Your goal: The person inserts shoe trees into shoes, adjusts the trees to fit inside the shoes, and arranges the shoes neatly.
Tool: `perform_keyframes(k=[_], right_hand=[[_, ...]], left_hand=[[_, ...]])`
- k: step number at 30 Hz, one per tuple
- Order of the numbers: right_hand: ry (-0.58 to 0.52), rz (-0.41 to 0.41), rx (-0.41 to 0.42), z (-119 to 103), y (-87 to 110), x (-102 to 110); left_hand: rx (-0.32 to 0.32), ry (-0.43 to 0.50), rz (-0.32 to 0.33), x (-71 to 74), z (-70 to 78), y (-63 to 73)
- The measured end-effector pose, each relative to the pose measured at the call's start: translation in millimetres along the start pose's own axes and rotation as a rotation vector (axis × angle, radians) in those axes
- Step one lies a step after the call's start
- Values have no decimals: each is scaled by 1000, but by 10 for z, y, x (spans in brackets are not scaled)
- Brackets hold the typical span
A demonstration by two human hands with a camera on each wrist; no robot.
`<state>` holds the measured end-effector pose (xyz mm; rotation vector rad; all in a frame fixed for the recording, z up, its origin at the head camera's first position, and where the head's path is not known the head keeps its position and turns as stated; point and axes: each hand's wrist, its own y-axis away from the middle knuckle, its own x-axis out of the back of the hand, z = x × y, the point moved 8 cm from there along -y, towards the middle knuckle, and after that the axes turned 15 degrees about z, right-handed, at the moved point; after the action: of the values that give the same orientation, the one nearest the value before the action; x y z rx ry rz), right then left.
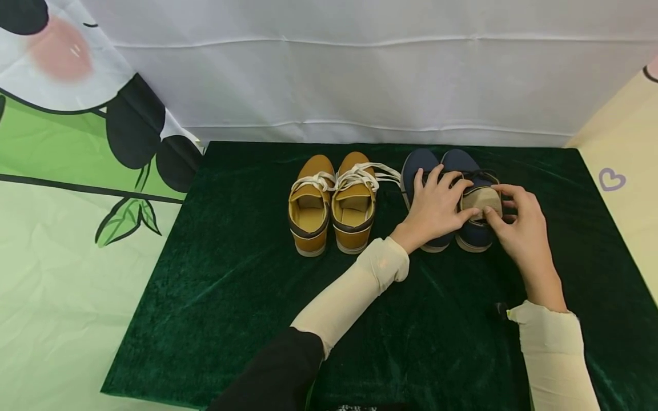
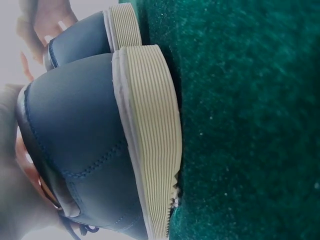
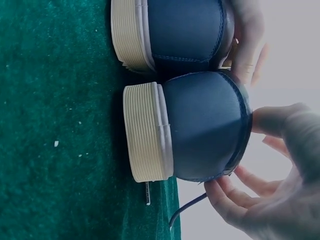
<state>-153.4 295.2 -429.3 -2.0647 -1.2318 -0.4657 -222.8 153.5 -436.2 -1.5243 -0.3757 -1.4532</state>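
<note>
A pair of navy shoes stands side by side on dark green cloth. On the right navy shoe [image 1: 475, 233], a beige flap [image 1: 481, 201] that looks like its tongue lies between both hands. My left hand [image 1: 434, 202] reaches over the left navy shoe [image 2: 85, 115] with fingers spread and fairly straight; its thumb and forefinger touch the flap's left side. Thumb and bent fingers of my right hand [image 1: 521, 222] grip the right navy shoe at its opening, by the flap's right edge. The right wrist view shows these fingertips at the heel collar and side [image 3: 210, 125].
Left of the navy pair stand two tan shoes [image 1: 311, 234] with white laces [image 1: 360, 176], whose ends trail toward the navy shoes. Green cloth [image 1: 231, 319] covers the table. A white curtain [image 1: 360, 85] hangs behind. A dark lace [image 3: 186, 206] hangs beside the right navy shoe.
</note>
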Motion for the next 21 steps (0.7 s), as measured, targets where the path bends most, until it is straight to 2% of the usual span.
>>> perform_keyframes(k=[12, 21], right_hand=[[53, -6, -13, -39, -71, -17], [76, 0, -64, -15, -45, -27]], left_hand=[[28, -12, 3, 47, 2, -30], [69, 18, 21, 44, 30, -35]])
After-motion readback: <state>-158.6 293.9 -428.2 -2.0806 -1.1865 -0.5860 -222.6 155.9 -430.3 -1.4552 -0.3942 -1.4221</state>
